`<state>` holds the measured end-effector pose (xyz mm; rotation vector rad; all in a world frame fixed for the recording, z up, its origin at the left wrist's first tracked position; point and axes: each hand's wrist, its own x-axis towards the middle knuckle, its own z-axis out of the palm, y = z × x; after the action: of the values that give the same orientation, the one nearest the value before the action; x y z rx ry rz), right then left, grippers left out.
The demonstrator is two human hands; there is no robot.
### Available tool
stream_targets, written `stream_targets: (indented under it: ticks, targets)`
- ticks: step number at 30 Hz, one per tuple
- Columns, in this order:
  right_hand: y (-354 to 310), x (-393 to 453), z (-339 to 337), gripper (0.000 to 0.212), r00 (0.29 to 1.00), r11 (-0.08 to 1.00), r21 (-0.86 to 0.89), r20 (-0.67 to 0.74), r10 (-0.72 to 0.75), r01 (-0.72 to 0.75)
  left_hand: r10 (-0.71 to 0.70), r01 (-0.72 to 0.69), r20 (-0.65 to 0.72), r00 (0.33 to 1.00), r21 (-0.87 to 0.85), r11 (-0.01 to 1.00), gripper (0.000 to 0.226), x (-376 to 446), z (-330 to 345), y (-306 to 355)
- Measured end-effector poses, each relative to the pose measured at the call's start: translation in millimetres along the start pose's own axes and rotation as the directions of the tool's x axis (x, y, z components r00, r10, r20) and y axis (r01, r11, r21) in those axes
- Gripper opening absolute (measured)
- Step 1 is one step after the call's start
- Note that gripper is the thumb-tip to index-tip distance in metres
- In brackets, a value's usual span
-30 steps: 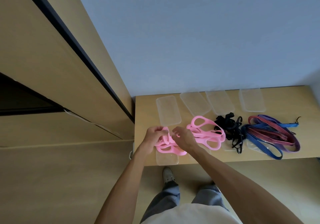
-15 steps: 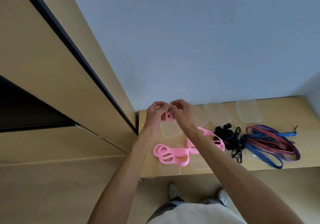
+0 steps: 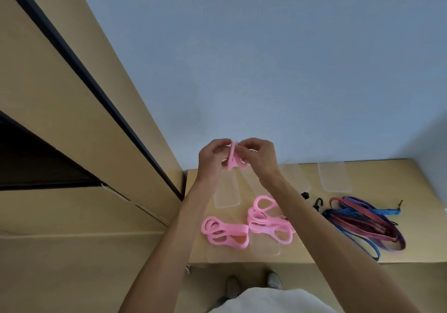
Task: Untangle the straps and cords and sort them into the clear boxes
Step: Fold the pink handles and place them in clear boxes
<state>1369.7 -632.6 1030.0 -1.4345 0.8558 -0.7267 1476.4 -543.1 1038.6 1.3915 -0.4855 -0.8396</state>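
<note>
We are now holding one pink strap (image 3: 233, 156) lifted clear above the tabletop (image 3: 387, 175), left hand (image 3: 212, 156) and right hand (image 3: 260, 155) fingers pinching it, so it seems freed from the pink pile (image 3: 268, 218) and ready for a clear box (image 3: 226, 193).

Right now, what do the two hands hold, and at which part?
Both the left hand and right hand pinch one pink strap near its upper end, above the table.
</note>
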Motion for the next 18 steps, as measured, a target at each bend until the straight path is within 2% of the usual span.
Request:
stream_targets:
  ticks: [3,5,8,12,15,18]
  targets:
    - [-10,7,-11,0.042,0.995,0.996,0.035,0.065,0.080,-0.083,0.089,-0.082,-0.071,0.994,0.101,0.992,0.012,-1,15,2]
    - [-14,10,-17,0.053,0.992,0.999,-0.018,0.121,0.046,-0.044,0.132,-0.104,-0.133,0.982,0.195,0.975,0.013,2,21,3]
    - [-20,11,-23,0.040,0.991,0.996,-0.074,0.129,-0.036,0.046,0.149,-0.088,-0.200,0.968,0.285,0.954,0.016,5,26,3]
    - [-24,10,-24,0.028,0.995,0.997,-0.061,0.098,-0.035,0.041,0.168,-0.051,-0.251,0.953,0.415,0.908,0.020,6,31,7]
    - [-25,14,-25,0.021,0.999,0.990,-0.135,0.002,-0.044,0.044,0.192,-0.111,-0.243,0.951,0.314,0.943,0.018,4,37,15]
    - [-30,28,-32,0.027,0.992,0.978,-0.205,-0.114,-0.062,0.038,0.175,-0.184,-0.283,0.943,-0.008,0.983,0.016,0,43,26]
